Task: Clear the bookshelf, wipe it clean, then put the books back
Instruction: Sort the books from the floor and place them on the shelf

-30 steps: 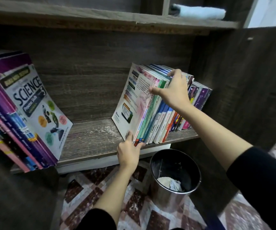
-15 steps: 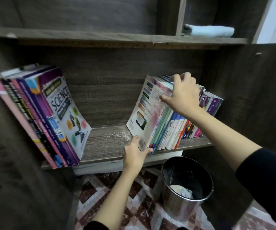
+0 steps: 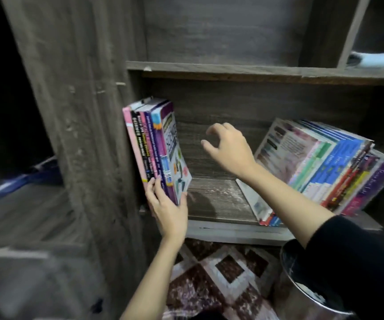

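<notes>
A small stack of workbooks (image 3: pixel 154 146) with pink, black and purple spines leans against the left wall of the dark wooden bookshelf (image 3: pixel 218 199). My left hand (image 3: pixel 168 211) grips the bottom of this stack, thumb on the front science cover. My right hand (image 3: pixel 229 146) hovers open in the gap mid-shelf, fingers curled and holding nothing. A larger row of books (image 3: pixel 325 169) leans to the right at the shelf's right end. The bare board between the two groups looks dusty.
A metal waste bin (image 3: pixel 302 299) stands on the patterned floor (image 3: pixel 211 273) at lower right, under my right sleeve. A rolled light cloth (image 3: pixel 380 61) lies on the shelf above, top right. The cabinet's thick side panel (image 3: pixel 89 135) rises at left.
Both hands left the right-hand row of books. My left hand moved to the left stack and took hold of its base. My right hand swung left, open. The view panned left.
</notes>
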